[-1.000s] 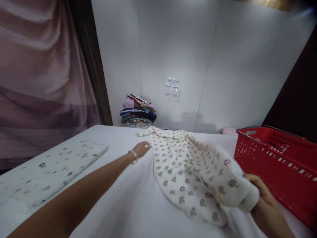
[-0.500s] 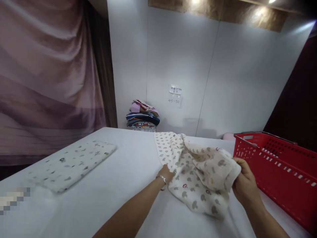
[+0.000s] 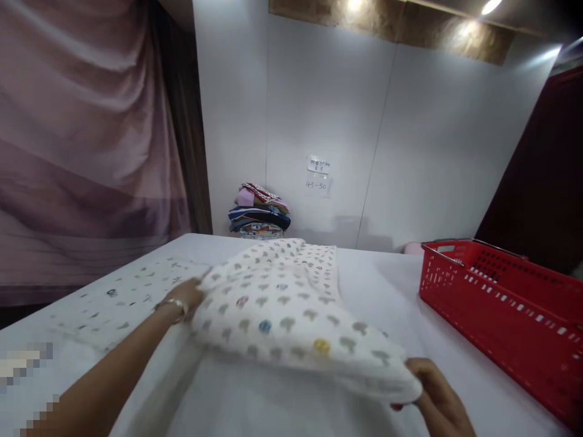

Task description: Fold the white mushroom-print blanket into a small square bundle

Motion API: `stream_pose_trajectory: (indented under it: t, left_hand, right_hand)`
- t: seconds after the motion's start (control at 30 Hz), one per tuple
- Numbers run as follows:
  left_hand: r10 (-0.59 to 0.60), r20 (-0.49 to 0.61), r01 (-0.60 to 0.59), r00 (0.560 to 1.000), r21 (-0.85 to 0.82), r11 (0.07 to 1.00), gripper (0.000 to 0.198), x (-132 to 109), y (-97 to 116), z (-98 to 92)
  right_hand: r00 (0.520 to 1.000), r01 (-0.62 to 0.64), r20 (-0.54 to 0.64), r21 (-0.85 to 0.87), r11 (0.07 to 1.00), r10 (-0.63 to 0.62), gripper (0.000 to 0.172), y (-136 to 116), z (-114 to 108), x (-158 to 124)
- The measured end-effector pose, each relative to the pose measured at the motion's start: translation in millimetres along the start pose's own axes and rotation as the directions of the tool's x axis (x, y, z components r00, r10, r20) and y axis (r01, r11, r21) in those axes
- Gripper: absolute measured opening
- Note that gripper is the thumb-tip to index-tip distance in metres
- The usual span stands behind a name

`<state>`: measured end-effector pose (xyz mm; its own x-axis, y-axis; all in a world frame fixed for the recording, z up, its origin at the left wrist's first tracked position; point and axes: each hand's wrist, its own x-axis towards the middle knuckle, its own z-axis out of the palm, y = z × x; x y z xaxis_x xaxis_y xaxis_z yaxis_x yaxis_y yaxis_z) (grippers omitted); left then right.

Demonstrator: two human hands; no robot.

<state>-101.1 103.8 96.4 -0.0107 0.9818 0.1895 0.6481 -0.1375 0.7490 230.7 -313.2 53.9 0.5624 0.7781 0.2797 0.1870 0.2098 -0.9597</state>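
A cream cloth with a grey mushroom print (image 3: 282,309) is stretched out just above the white table (image 3: 382,291). My left hand (image 3: 184,297), with a bracelet on the wrist, grips the cloth's left edge. Its near right corner is pinched in my right hand (image 3: 432,394), low in the view. The far end of the cloth still rests on the table. To the left lies a folded cloth (image 3: 122,297) with a similar print, flat on the table and close to my left hand.
A red plastic basket (image 3: 501,315) stands on the table's right side. A stack of folded coloured clothes (image 3: 259,209) sits against the white wall at the back, under a small paper note (image 3: 317,173). A mauve curtain (image 3: 91,133) hangs on the left.
My left hand has moved left and my right hand toward me, spreading the bunched cloth out flat between them. The cloth now lies further left, near the folded one.
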Motion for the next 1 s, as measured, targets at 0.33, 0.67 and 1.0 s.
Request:
stream_pose_trajectory:
  t: [0.33,0.67,1.0]
  left_hand:
    - [0.527,0.579,-0.384,0.623,-0.36,0.85,0.03,-207,102,49.5]
    - [0.617,0.659,-0.34,0.429,-0.515,0.787,0.009,-283,114,91.1]
    - [0.431,0.752,-0.106,0.498,-0.441,0.891,0.012,-255,97,104.5]
  right_hand:
    - [0.937,0.056,0.35,-0.108,0.993,-0.014,0.014,-10,56,-4]
    - [0.987,-0.151,0.101,0.28,0.948,0.128,0.041,12,73,-29]
    - [0.924,-0.376,0.145,0.499,0.78,0.353,0.049,41,75,-19]
